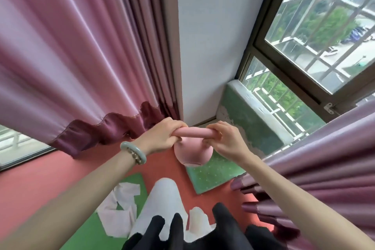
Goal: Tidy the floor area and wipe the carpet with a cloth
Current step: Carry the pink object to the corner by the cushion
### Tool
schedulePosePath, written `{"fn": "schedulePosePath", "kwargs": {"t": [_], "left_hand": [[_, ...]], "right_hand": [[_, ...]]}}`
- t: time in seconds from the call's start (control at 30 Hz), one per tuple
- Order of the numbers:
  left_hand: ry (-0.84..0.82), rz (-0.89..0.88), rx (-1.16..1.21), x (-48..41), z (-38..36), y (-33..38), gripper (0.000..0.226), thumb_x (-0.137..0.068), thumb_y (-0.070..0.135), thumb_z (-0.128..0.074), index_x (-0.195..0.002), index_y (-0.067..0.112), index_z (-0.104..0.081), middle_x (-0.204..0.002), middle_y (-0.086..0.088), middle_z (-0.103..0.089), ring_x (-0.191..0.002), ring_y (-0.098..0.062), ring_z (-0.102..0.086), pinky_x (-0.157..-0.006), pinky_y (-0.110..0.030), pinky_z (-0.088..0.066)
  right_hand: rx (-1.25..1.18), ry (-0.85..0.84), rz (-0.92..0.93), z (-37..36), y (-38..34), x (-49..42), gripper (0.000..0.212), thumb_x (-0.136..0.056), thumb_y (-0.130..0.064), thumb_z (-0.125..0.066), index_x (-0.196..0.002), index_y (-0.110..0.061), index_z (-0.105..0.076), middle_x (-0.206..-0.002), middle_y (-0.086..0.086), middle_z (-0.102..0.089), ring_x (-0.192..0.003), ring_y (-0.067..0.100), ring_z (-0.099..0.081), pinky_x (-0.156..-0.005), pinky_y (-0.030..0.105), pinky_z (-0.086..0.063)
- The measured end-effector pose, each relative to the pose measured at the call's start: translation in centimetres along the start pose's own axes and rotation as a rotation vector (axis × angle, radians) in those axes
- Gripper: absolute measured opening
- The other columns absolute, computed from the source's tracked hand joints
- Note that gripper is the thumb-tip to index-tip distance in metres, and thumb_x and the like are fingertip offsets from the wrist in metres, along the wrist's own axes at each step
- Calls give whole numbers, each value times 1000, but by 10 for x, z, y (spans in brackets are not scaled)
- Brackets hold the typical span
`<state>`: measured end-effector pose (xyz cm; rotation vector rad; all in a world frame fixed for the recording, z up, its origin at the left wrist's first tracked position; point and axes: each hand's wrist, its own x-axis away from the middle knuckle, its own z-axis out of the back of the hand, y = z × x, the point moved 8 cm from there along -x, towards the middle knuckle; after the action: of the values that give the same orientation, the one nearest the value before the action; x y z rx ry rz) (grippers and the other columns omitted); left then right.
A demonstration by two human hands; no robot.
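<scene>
A pink kettlebell (192, 153) hangs above the floor near the room's corner. My left hand (162, 136) grips the left end of its handle and my right hand (225, 140) grips the right end, fingers curled round the bar. Below it lies a green dotted mat (211, 174) on the red carpet (40, 180). A white cloth (119, 209) lies crumpled on a bright green mat (89, 229) at lower left, beside my leg in white trousers.
Pink curtains (81, 57) hang at left and purple ones (324, 158) at right. A white wall corner (207, 46) stands ahead. A worn green ledge (253, 115) runs under the barred window (316, 32).
</scene>
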<state>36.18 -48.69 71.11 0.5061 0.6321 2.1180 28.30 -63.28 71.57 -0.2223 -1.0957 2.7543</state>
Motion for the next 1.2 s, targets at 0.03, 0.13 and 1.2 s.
{"fn": "schedulePosePath", "kwargs": {"t": [0.03, 0.13, 1.2], "left_hand": [[14, -17, -4, -4, 2, 0, 33, -80, 6, -64, -111, 17, -62, -95, 4, -62, -88, -11, -44, -79, -14, -34], [-31, -46, 8, -31, -1, -8, 32, -80, 6, -64, -110, 18, -62, -90, 4, -58, -87, -9, -44, -79, -12, -34], [-509, -354, -213, -426, -184, -157, 43, -74, -4, -47, -106, 17, -66, -96, -5, -65, -94, -25, -53, -84, -40, -45]], "right_hand": [[3, -6, 1, 0, 1, -2, 31, -67, -22, -79, -96, -13, -71, -82, 2, -64, -80, 21, -58, -72, 28, -43], [7, 14, -37, 3, 13, -16, 34, -64, -27, -74, -95, -13, -71, -80, -3, -62, -78, 18, -57, -70, 24, -39], [-123, 395, -821, -124, 353, -171, 33, -70, -19, -66, -101, -11, -69, -87, 8, -62, -85, 23, -53, -72, 26, -35]]}}
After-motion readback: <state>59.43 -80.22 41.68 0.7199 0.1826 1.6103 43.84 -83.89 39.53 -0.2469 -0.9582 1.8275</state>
